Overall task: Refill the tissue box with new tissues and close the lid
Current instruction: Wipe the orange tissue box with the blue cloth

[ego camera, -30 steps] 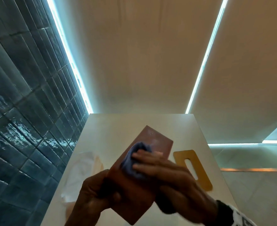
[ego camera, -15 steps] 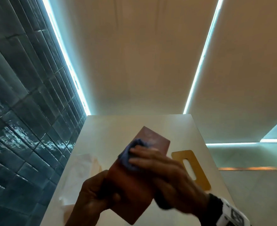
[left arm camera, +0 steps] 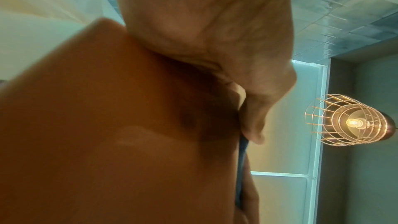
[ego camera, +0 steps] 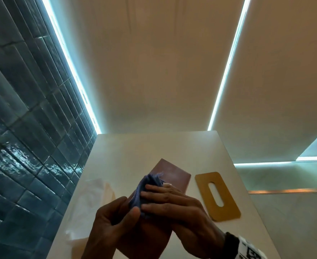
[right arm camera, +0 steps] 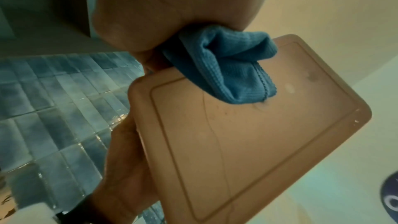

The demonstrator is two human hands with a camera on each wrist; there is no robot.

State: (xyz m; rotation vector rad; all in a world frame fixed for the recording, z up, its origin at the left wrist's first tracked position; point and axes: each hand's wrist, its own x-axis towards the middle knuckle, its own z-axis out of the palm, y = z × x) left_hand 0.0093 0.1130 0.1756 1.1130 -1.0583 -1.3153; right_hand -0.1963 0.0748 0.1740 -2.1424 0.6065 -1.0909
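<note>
The brown tissue box [ego camera: 172, 176] is held tilted above the counter, its flat base [right arm camera: 247, 134] facing the right wrist view. My left hand [ego camera: 112, 221] grips its near end, thumb lying across the top face, and the box fills the left wrist view [left arm camera: 96, 125]. My right hand [ego camera: 172, 202] holds a bunched blue cloth [ego camera: 148, 186] against the box, with the cloth [right arm camera: 226, 67] sticking out from under the palm. The yellow-brown lid [ego camera: 217, 195] with its slot lies flat on the counter to the right. A clear-wrapped pack of tissues [ego camera: 92, 202] lies to the left.
The pale counter [ego camera: 135, 150] runs away from me, with a blue tiled wall [ego camera: 23, 146] along its left side. Its right edge drops off just past the lid. A lit wire-cage lamp [left arm camera: 353, 122] hangs nearby.
My right hand has slid the blue cloth along the box towards me and to the left. My left thumb has come up over the box's top face beside the cloth.
</note>
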